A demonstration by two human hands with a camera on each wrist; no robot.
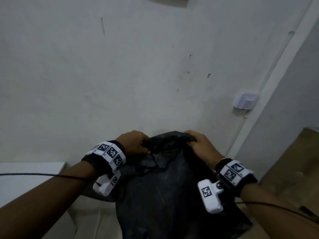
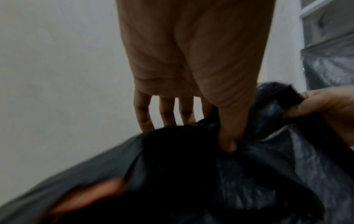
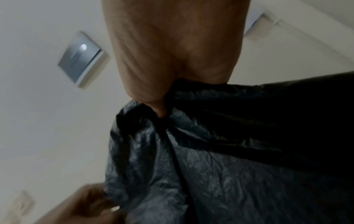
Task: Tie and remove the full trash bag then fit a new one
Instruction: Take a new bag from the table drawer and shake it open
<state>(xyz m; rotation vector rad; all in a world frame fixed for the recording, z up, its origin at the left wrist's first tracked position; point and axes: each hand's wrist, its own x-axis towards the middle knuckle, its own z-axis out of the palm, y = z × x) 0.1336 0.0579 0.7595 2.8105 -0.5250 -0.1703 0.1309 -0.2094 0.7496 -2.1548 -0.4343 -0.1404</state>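
Observation:
A black plastic trash bag [image 1: 165,190] hangs in front of me, its top edge stretched between both hands. My left hand [image 1: 136,142] grips the bag's left top corner; in the left wrist view the thumb [image 2: 228,136] presses into the plastic [image 2: 249,174] while the fingers [image 2: 145,115] reach behind the edge. My right hand [image 1: 198,142] grips the right top corner, and in the right wrist view bunched black plastic [image 3: 210,151] is caught under the palm [image 3: 159,106]. The bag hides whatever stands below it.
A plain white wall [image 1: 120,75] is close behind the bag. A white wall box [image 1: 246,100] with a conduit sits at the right, next to a corner. A white surface [image 1: 31,171] lies at the left, a brown floor area [image 1: 290,166] at the right.

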